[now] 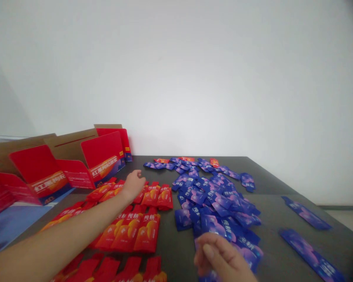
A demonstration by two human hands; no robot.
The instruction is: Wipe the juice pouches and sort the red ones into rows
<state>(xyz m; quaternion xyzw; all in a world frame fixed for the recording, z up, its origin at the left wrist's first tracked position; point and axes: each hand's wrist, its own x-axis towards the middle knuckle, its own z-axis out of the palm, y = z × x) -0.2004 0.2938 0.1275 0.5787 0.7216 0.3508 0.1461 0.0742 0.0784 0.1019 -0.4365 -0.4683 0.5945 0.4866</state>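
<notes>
My left hand (pixel 134 183) reaches forward over the rows of red pouches (pixel 151 196), fingers loosely bent and a little apart, with nothing visible in them. Its forearm crosses other red pouches and hides parts of them. At the front, my right hand (pixel 219 256) hovers at the near edge of a loose heap of purple-blue pouches (pixel 220 201). The fingers there are curled in towards the thumb, and no pouch shows between them. Whether this hand touches the pouches behind it, I cannot tell.
Open red cartons (pixel 102 156) with raised flaps line the left side. Two purple sachets (pixel 310 252) lie apart on the right of the dark table (pixel 270 213). A few red pouches (pixel 214 162) sit among purple ones at the back. A white wall (pixel 188 78) stands behind.
</notes>
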